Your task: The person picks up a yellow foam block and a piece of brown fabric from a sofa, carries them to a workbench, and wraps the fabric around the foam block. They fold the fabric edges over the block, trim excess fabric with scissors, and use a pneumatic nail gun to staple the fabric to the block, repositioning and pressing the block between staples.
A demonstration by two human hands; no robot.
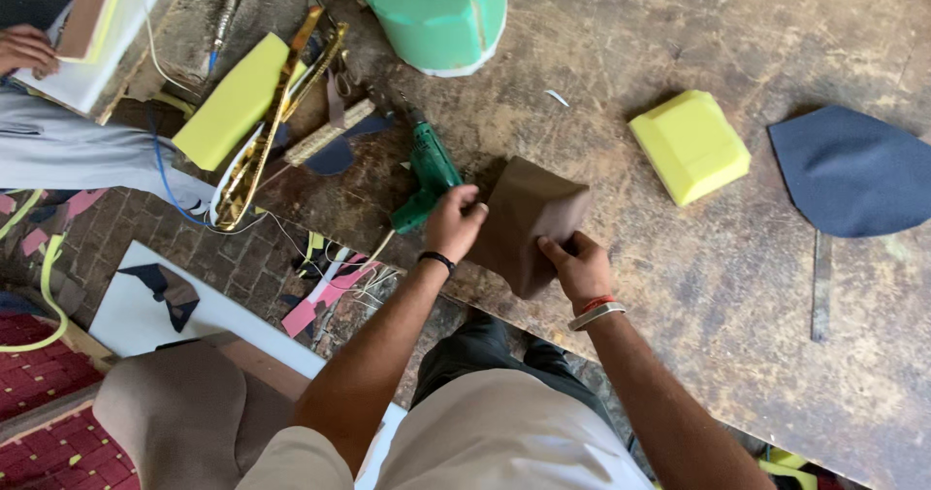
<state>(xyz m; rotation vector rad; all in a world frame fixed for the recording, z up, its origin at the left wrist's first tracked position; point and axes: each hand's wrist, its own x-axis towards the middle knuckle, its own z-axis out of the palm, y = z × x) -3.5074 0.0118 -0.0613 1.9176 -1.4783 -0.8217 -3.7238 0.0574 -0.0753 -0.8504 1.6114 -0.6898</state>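
Both hands were closed on a brown covered block point(529, 233) at the near edge of the desk point(737, 277). The left hand point(454, 221) was pinched on its left upper edge, fingers curled over the top, and the right hand point(574, 265) was clamped on its near right corner, thumb laid on the brown face. The block was held tilted, its far side resting on or just above the desk; which could not be told.

For the covering to be drawn well, the brown sheet would best be kept taut between the two grips, pulled evenly from both sides so that no crease is trapped at the corner, and the block steadied against the desk rather than lifted.

A green glue gun point(430, 175) lay just left of the left hand, its cord hanging over the desk edge. A yellow foam block point(690, 146) sat further right, with a dark blue cut sheet point(853, 172) beyond it. A green foam ring point(436, 15) stood at the far side.
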